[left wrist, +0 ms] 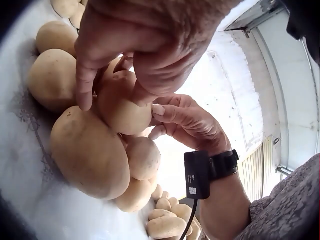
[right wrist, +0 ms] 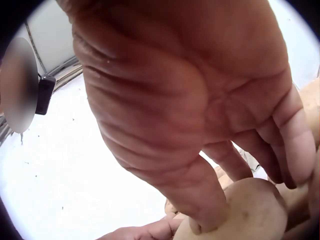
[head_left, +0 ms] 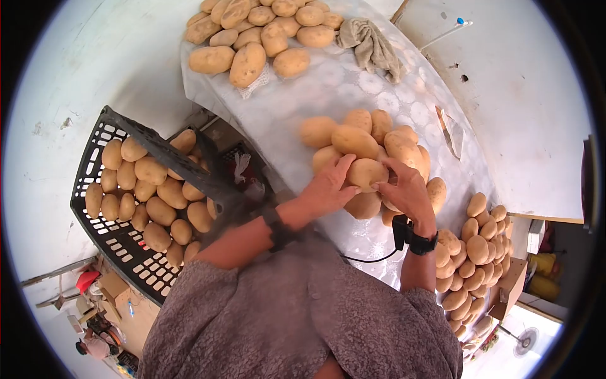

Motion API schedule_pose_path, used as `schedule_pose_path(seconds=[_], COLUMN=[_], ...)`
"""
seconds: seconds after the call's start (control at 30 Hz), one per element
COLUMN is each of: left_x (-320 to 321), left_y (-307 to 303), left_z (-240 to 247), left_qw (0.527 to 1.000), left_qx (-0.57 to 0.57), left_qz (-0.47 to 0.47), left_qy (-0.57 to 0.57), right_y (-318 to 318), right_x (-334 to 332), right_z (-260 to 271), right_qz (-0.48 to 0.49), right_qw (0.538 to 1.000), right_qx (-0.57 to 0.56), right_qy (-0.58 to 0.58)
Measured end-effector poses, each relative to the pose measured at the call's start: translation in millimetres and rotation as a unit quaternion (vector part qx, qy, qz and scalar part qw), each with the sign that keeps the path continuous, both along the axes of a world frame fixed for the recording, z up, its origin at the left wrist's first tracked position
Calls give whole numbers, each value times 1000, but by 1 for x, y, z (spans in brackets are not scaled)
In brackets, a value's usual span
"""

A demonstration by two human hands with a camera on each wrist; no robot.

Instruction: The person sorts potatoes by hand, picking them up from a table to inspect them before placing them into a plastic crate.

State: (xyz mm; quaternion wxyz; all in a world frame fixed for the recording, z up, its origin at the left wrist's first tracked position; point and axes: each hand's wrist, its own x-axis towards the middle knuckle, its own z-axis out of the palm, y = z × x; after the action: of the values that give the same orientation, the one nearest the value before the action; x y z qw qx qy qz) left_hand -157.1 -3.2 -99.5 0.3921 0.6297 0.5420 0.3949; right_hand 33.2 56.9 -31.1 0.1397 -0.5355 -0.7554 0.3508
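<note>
Both hands hold one potato (head_left: 368, 175) at the near side of a heaped pile on the table. From the left, my left hand (head_left: 326, 188) grips it between thumb and fingers. My right hand (head_left: 409, 194) holds its other side, the thumb pressed on the skin, as the right wrist view shows on the potato (right wrist: 245, 212). A large potato (left wrist: 90, 152) lies under the left fingertips in the left wrist view. More potatoes of the pile, such as a long potato (head_left: 355, 141), sit right behind the held one. The fingers partly cover its ends.
A black plastic crate (head_left: 120, 249) of potatoes stands at the left. More potatoes (head_left: 248, 63) lie at the table's far end, beside a grey cloth (head_left: 371, 47). Another heap of potatoes (head_left: 478, 249) is at the right. A patterned plastic cover (head_left: 284, 126) lies over the table.
</note>
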Motion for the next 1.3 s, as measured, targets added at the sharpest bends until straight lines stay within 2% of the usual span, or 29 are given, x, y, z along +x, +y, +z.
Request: schedule_pose_path(seconds=[0.23, 0.3, 0.5, 0.63, 0.8, 0.93, 1.0, 1.03, 1.1, 1.13, 1.23, 1.3], left_x=[-2, 4, 23, 29, 32, 23, 17, 12, 3, -1, -7, -6], left_y=[1, 6, 11, 21, 23, 14, 6, 2, -2, -4, -10, -11], left_z=[-1, -7, 3, 4, -3, 0, 0, -1, -3, -3, -5, -10], left_qw=[1000, 997, 999, 998, 999, 1000, 994, 995, 968, 969, 966, 975], left_qx=[-18, -46, 21, -15, 36, 20, 89, 87, 158, 160, 135, 31], left_qz=[-12, -22, 15, -9, 7, 12, 52, 47, 67, 61, 55, 78], left_qy=[2, -57, -21, -60, 7, 8, 30, 29, 182, 180, 213, 205], right_y=[-3, -3, -1, 4, 3, 3, 0, -3, -8, -13, -32, -44], right_x=[-11, -11, -3, 2, 6, 8, 13, 13, 13, 13, 20, 23], right_z=[17, 17, 18, 14, 11, 8, 7, 9, 18, 24, 26, 26], right_qz=[17, 19, -10, -33, -32, -27, -32, -38, -53, -56, -82, -100], right_qw=[998, 998, 998, 996, 995, 995, 994, 992, 989, 985, 975, 970], right_qx=[-16, -5, 12, 25, 62, 76, 83, 103, 125, 147, 181, 197], right_qy=[-51, -61, -65, -75, -71, -64, -63, -58, -55, -74, -98, -104])
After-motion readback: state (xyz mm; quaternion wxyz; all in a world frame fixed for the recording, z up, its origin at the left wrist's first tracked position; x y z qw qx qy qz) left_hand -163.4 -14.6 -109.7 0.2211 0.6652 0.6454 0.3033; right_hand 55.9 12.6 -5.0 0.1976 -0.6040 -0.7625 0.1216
